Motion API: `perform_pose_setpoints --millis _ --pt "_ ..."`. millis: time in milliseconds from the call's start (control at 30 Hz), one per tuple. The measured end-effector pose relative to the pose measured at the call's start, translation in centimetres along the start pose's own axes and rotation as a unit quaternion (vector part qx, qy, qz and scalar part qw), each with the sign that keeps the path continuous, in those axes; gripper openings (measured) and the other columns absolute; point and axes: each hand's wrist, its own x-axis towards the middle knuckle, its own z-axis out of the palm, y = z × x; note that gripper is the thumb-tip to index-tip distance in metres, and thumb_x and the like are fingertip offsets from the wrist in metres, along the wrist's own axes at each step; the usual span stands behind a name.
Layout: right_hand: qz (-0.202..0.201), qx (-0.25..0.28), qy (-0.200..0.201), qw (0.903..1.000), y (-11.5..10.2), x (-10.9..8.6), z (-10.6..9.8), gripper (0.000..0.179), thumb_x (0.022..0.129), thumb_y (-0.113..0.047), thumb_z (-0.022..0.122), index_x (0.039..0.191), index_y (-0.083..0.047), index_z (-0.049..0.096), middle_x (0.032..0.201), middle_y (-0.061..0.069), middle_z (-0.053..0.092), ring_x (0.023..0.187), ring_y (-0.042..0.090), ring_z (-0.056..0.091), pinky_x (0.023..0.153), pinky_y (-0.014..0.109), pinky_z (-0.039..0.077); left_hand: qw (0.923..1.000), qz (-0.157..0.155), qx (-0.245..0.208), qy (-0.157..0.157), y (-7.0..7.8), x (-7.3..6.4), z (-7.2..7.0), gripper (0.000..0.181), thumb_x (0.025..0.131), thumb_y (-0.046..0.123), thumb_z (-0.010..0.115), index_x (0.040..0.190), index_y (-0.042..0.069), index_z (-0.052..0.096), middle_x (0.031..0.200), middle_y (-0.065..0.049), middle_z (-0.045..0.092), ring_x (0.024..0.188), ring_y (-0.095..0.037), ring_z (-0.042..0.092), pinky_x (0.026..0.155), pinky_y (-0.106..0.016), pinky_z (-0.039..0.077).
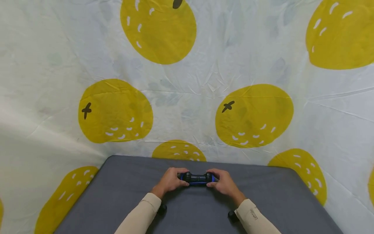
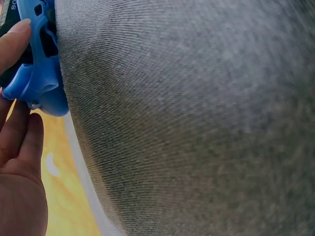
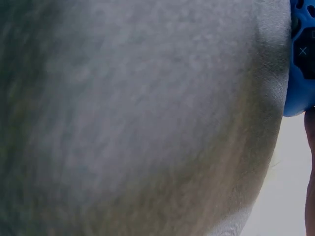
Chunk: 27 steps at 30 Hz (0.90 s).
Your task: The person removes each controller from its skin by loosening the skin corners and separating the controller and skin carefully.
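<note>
A black game controller (image 1: 198,178) with a blue cover is held level between both hands, over the far part of the grey table. My left hand (image 1: 172,179) grips its left end, thumb on the near side and fingers on the far side. On the right end, my right hand (image 1: 223,182) pinches it the same way. Up close in the left wrist view, the blue cover (image 2: 44,78) has cut-outs, and the left thumb (image 2: 14,43) lies against it. The right wrist view catches a controller corner with an X-marked button (image 3: 303,50); most of the right hand is outside that view.
Grey fabric covers the table (image 1: 122,185), whose far edge meets a white curtain (image 1: 187,113) printed with yellow fruit. The curtain also hangs along the left and right sides. Small black devices (image 1: 232,216) sit under both wrists, by the beige sleeves.
</note>
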Motion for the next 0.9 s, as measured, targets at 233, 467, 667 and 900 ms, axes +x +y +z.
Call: perform_pose_setpoints --millis 233,467,667,900 --pt "0.021 -0.018 -0.004 0.9996 0.4 -1.0 -0.1 0.062 0.075 -0.006 0.092 0.132 -0.004 0.069 0.130 0.012 0.073 0.126 0.038 0.067 0.105 0.054 0.054 0.9999 -0.013 0.001 -0.005 -0.3 -0.2 0.5 0.046 0.078 0.027 0.093 0.122 0.023 0.079 0.121 -0.003 0.078 0.105 -0.021 0.072 0.089 -0.037 0.061" --pt "-0.017 0.011 0.006 0.9998 0.6 -0.3 0.1 0.050 0.079 0.001 0.087 0.126 -0.002 0.070 0.120 0.016 0.076 0.115 0.037 0.073 0.100 0.048 0.058 0.9999 -0.015 -0.006 0.007 -0.1 0.0 0.2 0.040 0.078 0.023 0.093 0.116 0.028 0.080 0.117 0.000 0.079 0.095 -0.015 0.070 0.079 -0.029 0.058" --pt "-0.021 0.026 0.025 0.9991 0.7 -0.1 0.0 0.049 0.076 0.003 0.089 0.122 -0.005 0.073 0.117 0.014 0.077 0.111 0.035 0.075 0.096 0.045 0.061 1.0000 0.003 -0.003 0.006 0.0 0.4 -0.2 0.038 0.080 0.027 0.092 0.115 0.031 0.080 0.113 0.003 0.079 0.096 -0.013 0.071 0.082 -0.031 0.059" --pt "-0.021 0.018 0.029 0.9992 0.6 0.2 -0.2 0.049 0.076 0.000 0.090 0.121 -0.009 0.074 0.117 0.010 0.077 0.110 0.030 0.075 0.096 0.042 0.061 1.0000 0.005 0.006 0.005 0.1 0.6 -0.7 0.040 0.079 0.028 0.092 0.117 0.030 0.080 0.116 0.003 0.080 0.106 -0.017 0.073 0.092 -0.037 0.060"
